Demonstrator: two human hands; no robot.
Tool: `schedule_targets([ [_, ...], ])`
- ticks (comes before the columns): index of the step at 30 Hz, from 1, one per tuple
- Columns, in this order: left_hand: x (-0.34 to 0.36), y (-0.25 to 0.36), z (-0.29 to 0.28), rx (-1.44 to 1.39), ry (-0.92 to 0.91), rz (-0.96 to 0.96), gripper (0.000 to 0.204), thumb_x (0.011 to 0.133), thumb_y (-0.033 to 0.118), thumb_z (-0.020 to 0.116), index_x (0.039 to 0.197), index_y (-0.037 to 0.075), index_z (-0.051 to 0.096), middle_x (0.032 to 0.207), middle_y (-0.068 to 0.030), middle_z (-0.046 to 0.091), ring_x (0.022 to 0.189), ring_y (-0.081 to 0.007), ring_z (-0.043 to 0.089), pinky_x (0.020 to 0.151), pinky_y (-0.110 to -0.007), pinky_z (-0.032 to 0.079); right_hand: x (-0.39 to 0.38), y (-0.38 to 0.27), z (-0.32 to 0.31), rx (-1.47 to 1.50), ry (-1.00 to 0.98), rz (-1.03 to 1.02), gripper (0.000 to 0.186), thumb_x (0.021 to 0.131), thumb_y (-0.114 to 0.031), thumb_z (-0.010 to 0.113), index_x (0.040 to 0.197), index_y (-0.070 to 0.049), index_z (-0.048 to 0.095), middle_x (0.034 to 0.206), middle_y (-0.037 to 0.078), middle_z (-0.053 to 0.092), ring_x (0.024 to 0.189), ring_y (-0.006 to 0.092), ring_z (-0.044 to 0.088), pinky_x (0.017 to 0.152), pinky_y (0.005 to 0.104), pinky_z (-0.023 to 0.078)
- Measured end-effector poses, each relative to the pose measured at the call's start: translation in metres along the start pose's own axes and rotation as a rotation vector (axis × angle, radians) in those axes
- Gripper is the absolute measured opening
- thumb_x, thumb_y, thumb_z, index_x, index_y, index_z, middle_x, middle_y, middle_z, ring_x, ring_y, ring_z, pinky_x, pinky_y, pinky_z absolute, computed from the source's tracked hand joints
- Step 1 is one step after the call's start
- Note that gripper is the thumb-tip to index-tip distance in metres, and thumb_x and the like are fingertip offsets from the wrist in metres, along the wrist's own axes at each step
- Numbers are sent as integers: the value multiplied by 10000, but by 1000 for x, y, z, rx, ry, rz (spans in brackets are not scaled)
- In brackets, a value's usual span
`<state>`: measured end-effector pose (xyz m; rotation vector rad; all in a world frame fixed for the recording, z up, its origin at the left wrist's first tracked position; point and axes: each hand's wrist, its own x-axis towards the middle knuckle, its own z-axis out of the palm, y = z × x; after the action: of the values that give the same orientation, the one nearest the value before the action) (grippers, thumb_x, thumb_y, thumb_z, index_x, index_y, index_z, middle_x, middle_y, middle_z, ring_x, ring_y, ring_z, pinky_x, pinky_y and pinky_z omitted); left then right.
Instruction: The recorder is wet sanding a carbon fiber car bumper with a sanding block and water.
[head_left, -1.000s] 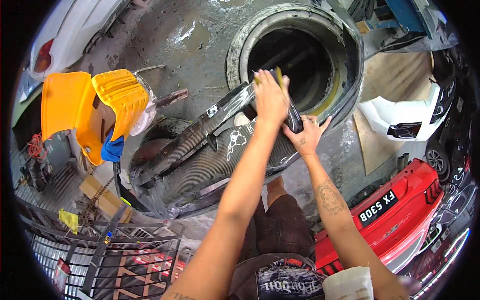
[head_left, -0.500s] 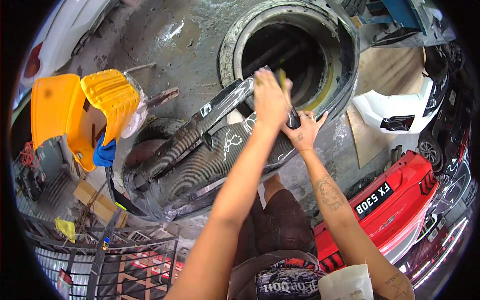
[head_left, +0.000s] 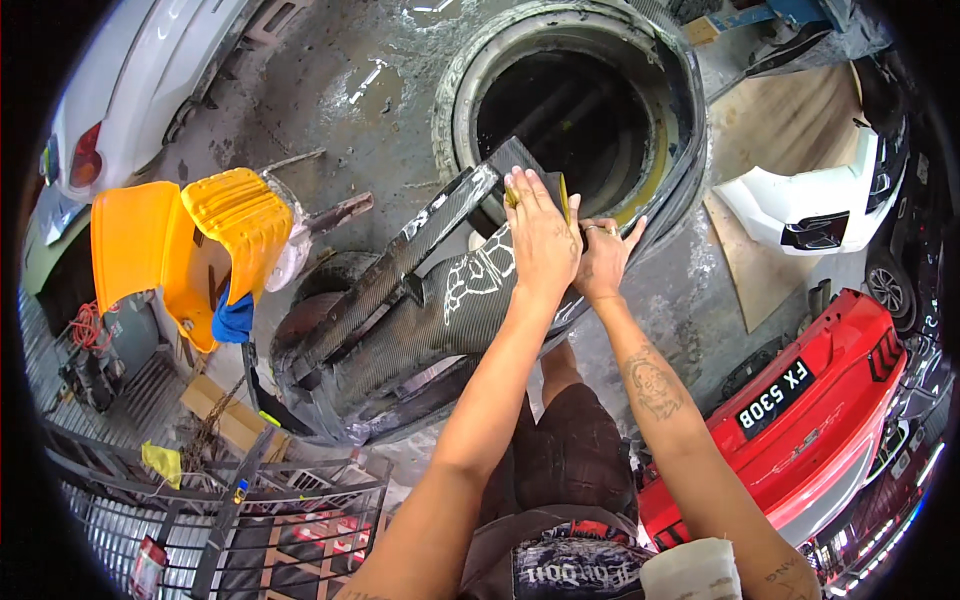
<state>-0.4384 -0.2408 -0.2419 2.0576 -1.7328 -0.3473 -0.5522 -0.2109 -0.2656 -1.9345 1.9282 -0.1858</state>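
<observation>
A black carbon-weave car bumper (head_left: 385,335) with white, crackled patches lies across tyres. My left hand (head_left: 545,235) presses a folded yellowish sheet, apparently sandpaper (head_left: 563,196), onto the bumper's upper part. The fingers lie nearly straight and close together over it; most of the sheet is hidden beneath them. Just to the right, my right hand (head_left: 605,258) grips the bumper's edge, with one finger sticking out. What its curled fingers cover cannot be seen.
A large tyre (head_left: 455,120) supports the bumper's far end. Orange plastic panels (head_left: 140,240) with a blue cloth (head_left: 233,318) stand left. A white bumper (head_left: 800,200) lies on plywood (head_left: 745,265) at the right, near a red car bumper (head_left: 830,390). A white car (head_left: 150,90) is upper left.
My left hand has shifted slightly down and toward me along the bumper with the sheet. My right hand stays on the edge. The whole view has shifted a little.
</observation>
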Motion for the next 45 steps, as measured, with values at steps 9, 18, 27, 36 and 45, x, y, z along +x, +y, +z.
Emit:
schedule_targets([
  [9, 6, -2, 4, -101, -58, -50, 683, 1057, 370, 474, 1357, -242, 439, 1431, -436, 432, 1370, -551, 411, 1162, -569, 319, -1, 3, 1, 17, 33, -33, 657, 613, -541, 829, 1010, -22, 757, 992, 68, 746, 1106, 220, 637, 1210, 677, -16],
  [18, 12, 9, -2, -164, -143, -44, 720, 1064, 390, 439, 1358, -266, 415, 1451, -461, 383, 1409, -564, 351, 1180, -586, 283, 1, 15, 10, -134, 68, -87, 641, 636, -615, 801, 929, -47, 758, 964, 68, 735, 1077, 231, 647, 1211, 676, -6],
  [27, 15, 6, -1, -20, -215, 47, 724, 1060, 406, 434, 1372, -247, 430, 1450, -422, 430, 1410, -506, 398, 1191, -532, 290, 0, 4, 0, -175, 35, -93, 479, 670, -454, 772, 920, -46, 758, 923, 70, 737, 1084, 238, 644, 1207, 677, -11],
  [36, 28, -8, 2, 72, -186, 84, 688, 1068, 408, 425, 1327, -225, 499, 1413, -408, 482, 1370, -490, 459, 1169, -518, 333, 1, -3, -5, 41, 7, -7, 649, 648, -605, 801, 985, -52, 762, 1021, 43, 747, 1117, 217, 627, 1213, 672, -23],
  [45, 20, 1, 10, 204, -181, 100, 715, 1070, 423, 401, 1350, -232, 468, 1422, -395, 485, 1358, -480, 477, 1183, -511, 318, 2, -2, -7, 73, -16, -7, 592, 658, -550, 813, 981, -56, 767, 1015, 39, 751, 1114, 222, 627, 1206, 683, -36],
])
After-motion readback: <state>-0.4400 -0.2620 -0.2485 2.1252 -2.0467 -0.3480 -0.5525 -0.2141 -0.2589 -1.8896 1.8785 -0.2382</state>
